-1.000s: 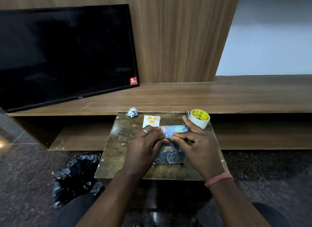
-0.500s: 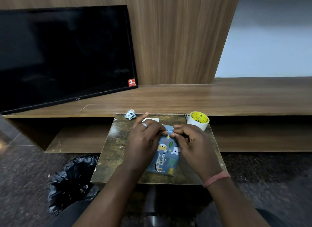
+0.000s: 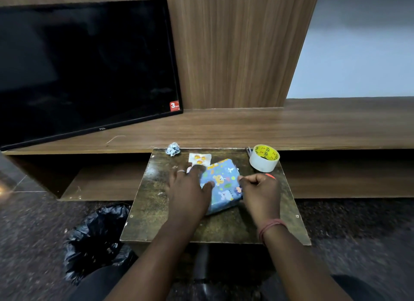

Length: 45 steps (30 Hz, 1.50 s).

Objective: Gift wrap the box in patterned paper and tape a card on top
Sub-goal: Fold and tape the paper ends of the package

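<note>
The left hand (image 3: pixel 190 188) lies flat, fingers spread, on the left edge of the wrapped box (image 3: pixel 221 184); the card (image 3: pixel 199 159) is just beyond its fingertips. The right hand (image 3: pixel 259 188), curled at the box's right edge, seems to hold nothing.
</note>
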### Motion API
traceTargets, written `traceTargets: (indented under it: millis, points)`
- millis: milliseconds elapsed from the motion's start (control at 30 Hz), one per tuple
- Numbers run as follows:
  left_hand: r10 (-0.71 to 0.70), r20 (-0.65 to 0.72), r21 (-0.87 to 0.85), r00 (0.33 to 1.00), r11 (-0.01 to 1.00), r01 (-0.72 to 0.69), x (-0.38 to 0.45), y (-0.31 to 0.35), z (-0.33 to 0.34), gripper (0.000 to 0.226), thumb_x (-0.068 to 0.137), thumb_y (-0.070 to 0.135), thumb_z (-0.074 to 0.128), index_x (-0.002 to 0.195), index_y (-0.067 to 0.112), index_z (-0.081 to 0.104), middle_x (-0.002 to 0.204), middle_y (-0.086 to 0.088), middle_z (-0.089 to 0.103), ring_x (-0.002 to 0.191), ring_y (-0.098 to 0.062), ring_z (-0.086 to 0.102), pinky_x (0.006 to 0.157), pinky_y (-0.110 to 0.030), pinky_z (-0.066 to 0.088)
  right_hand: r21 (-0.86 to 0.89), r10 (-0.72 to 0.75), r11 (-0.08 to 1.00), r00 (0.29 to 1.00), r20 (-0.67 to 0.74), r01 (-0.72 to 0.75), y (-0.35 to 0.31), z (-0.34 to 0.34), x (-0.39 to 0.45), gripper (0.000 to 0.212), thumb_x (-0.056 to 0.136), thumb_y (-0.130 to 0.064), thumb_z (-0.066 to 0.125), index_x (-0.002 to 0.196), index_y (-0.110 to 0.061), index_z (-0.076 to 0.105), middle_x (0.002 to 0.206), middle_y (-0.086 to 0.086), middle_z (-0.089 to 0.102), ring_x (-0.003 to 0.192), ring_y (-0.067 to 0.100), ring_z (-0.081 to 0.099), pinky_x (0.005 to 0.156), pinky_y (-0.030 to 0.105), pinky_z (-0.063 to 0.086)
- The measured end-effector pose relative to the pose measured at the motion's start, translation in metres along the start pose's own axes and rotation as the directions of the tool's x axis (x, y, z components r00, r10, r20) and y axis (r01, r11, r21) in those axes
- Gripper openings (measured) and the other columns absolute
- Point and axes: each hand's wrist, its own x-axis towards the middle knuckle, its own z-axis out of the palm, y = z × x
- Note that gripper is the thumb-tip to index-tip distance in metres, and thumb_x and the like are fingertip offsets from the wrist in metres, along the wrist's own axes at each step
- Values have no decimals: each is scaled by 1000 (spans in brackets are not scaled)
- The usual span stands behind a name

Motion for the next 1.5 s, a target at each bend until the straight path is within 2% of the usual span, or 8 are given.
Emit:
traceTargets:
  millis: [133, 300, 567, 767, 1000, 1233, 1400, 1500]
  points:
    - [-17, 262, 107, 965, 994, -11, -2, -9, 14, 54, 97, 45, 62, 148, 32, 50, 164, -4, 36, 152, -30, 26, 122, -47, 23, -66, 105, 992, 994, 17, -104, 20, 13, -8, 20, 79, -29, 73, 65, -16, 67, 60, -1, 70, 60, 25, 71, 69, 46, 60]
    - [15, 347, 134, 938, 989, -66, -4, -9, 18, 59, 104, 41, 52, 158, 25, 34, 171, -10, 17, 157, -37, 7, 126, -44, 14, -55, 163, 985, 986, 32, -161, 20, 10, -3, 16, 84, -19, 76, 72, -13, 68, 70, 0, 70, 68, 21, 65, 70, 31, 51]
    - [13, 285, 135, 959, 989, -53, -8, -1, 11, 58, 103, 40, 53, 156, 27, 36, 170, -9, 22, 158, -34, 10, 128, -45, 8, -234, 165, 967, 951, 261, -103, 3, -4, 13, 14, 90, -22, 72, 88, -9, 68, 83, 2, 69, 84, 20, 66, 76, 29, 47]
    - [138, 169, -52, 976, 990, -131, 9, 12, 20, 49, 100, 32, 59, 146, 18, 53, 165, -10, 33, 157, -28, 17, 126, -40, 16, -436, -16, 898, 995, 102, 60, -24, -22, 40, 16, 94, -30, 66, 93, -14, 69, 94, 7, 70, 97, 29, 65, 71, 26, 38]
    - [207, 28, -346, 978, 920, -185, 33, 31, 30, 29, 96, 9, 63, 122, 16, 71, 127, 9, 61, 125, 0, 49, 103, -8, 33, -691, -154, 689, 976, 156, 219, -23, -22, 85, 37, 89, -4, 61, 125, -7, 63, 127, 17, 52, 102, 43, 62, 84, 41, 49]
    - [117, 86, -538, 989, 841, -53, 37, 49, 36, 29, 99, 13, 61, 122, 29, 68, 109, 16, 68, 93, 14, 59, 77, -2, 40, -427, -72, 900, 996, 58, 90, -20, -18, 96, 22, 89, -6, 69, 108, -14, 76, 107, 13, 73, 103, 31, 67, 79, 27, 45]
    - [-117, 351, -758, 929, 547, 356, 45, 45, 38, 34, 88, 42, 72, 115, 21, 72, 99, 1, 77, 90, -7, 70, 85, -26, 56, 57, -30, 998, 989, 142, 22, -41, -16, 85, 13, 87, -2, 73, 94, -13, 74, 85, 4, 75, 73, 13, 70, 66, 25, 53]
    - [-59, 451, -795, 891, 428, 430, 49, 43, 33, 34, 92, 43, 73, 110, 15, 76, 92, -5, 78, 80, -11, 68, 72, -25, 50, 399, 80, 895, 953, 292, -197, -56, -10, 68, 14, 89, 4, 69, 99, -4, 71, 70, 4, 69, 49, 3, 56, 45, 16, 43]
